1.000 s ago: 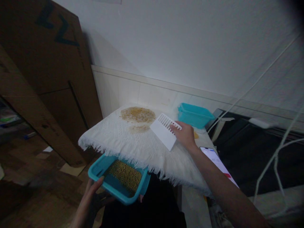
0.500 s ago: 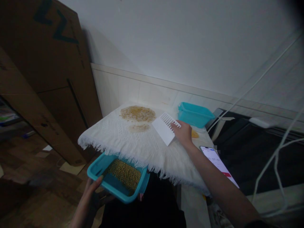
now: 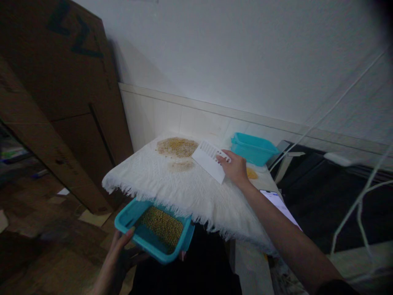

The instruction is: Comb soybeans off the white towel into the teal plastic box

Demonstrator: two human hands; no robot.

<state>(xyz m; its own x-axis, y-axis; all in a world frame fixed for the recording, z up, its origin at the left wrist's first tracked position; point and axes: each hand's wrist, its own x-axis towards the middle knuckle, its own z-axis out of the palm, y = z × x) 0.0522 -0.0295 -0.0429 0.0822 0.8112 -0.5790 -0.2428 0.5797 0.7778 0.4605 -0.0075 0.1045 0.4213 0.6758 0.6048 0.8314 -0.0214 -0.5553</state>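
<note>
My left hand (image 3: 124, 246) grips the left rim of a blue plastic basin (image 3: 167, 258), held below the front edge of the table. Soybeans (image 3: 162, 225) cover part of its bottom. My right hand (image 3: 235, 166) pinches a white slotted scraper (image 3: 208, 162) by its right end, slots toward the back. The scraper's left corner is beside a pile of soybeans and finer pale grains (image 3: 176, 145) on the white fringed cloth (image 3: 147, 172). In front of that pile lies a smaller patch of fine grains (image 3: 181, 165).
A second blue basin (image 3: 254, 149) stands at the back right of the table, with a small yellow heap (image 3: 251, 173) before it. A lit phone (image 3: 281, 207) lies by my right forearm. White cables (image 3: 334, 108) run at the right; a tall cardboard box (image 3: 70, 110) stands left.
My right hand has moved slightly left and back, bringing the scraper's corner to the pile's right edge, and the scraper has turned. The left hand and its basin have barely moved.
</note>
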